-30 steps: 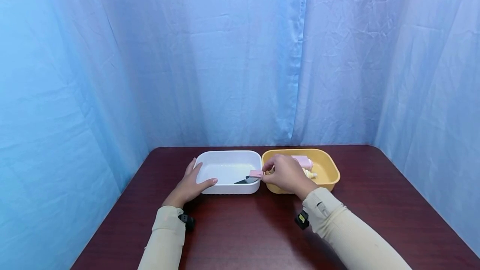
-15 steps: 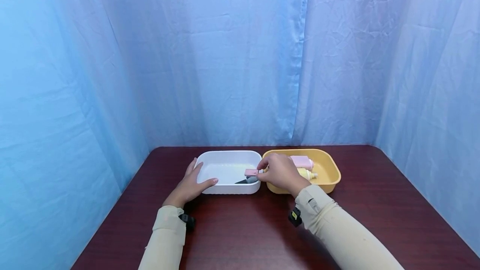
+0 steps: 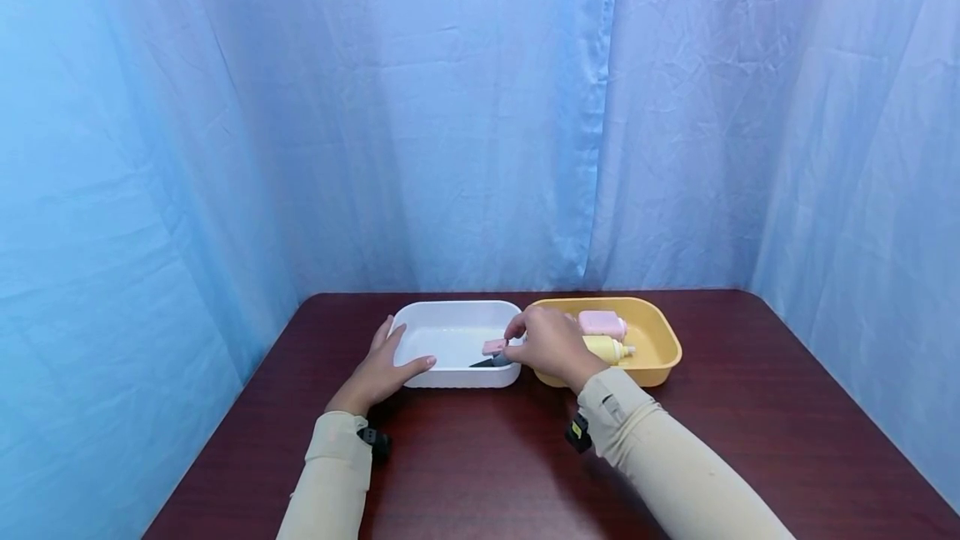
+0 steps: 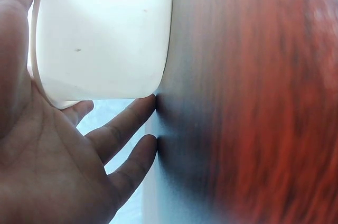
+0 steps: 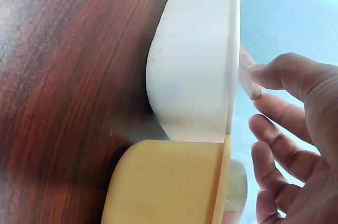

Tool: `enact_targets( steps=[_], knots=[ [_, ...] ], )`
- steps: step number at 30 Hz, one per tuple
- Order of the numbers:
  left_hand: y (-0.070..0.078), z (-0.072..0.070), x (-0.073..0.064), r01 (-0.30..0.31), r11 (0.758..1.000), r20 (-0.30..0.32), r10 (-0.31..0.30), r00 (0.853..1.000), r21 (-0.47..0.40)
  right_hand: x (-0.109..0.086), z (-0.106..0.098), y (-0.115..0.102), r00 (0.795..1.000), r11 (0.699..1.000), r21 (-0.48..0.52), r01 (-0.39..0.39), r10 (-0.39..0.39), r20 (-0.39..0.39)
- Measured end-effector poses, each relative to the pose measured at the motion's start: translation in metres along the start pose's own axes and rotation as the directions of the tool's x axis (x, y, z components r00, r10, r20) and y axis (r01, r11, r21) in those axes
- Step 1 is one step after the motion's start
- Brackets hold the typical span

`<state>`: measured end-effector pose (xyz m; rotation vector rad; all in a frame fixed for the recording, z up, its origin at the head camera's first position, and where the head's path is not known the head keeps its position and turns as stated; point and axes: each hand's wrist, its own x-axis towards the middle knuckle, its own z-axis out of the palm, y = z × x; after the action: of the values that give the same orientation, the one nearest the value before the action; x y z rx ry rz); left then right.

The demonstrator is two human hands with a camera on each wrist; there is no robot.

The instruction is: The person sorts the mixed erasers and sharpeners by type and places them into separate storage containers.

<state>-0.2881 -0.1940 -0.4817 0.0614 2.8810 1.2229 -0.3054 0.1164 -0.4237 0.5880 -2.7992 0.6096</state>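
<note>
My right hand [image 3: 551,346] pinches a small pink rectangular block [image 3: 493,347] between thumb and forefinger, over the right end of the white bin [image 3: 457,378]. In the right wrist view the block [image 5: 246,76] sticks up past the bin's rim, and the other fingers curl loosely below. Under it in the bin lies a dark grey pointed thing [image 3: 483,363] with a lighter grey end, partly hidden. My left hand [image 3: 378,369] rests against the white bin's left end, thumb over the front rim. In the left wrist view its fingers [image 4: 124,131] are spread and nearly straight along the wall.
A yellow bin [image 3: 660,340] stands against the white bin's right end. Inside it lie a pink bottle [image 3: 602,323] and a yellow bottle with a white nozzle [image 3: 603,347]. Both bins sit on a dark red wooden table [image 3: 465,457], with blue curtains [image 3: 465,123] around it.
My right hand has moved left with the pink block, from the bins' meeting rims to farther over the white bin. More of both bottles shows. The left hand stays put.
</note>
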Motion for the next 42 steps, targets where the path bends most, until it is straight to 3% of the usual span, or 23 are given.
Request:
enact_targets(
  steps=[42],
  knots=[
    [-0.0015,-0.0012,0.0011,0.008,1.0,0.01,-0.008,1.0,0.012,-0.0065,0.0055,0.003,0.999,0.998,0.047,0.047,-0.047,-0.006]
  ],
)
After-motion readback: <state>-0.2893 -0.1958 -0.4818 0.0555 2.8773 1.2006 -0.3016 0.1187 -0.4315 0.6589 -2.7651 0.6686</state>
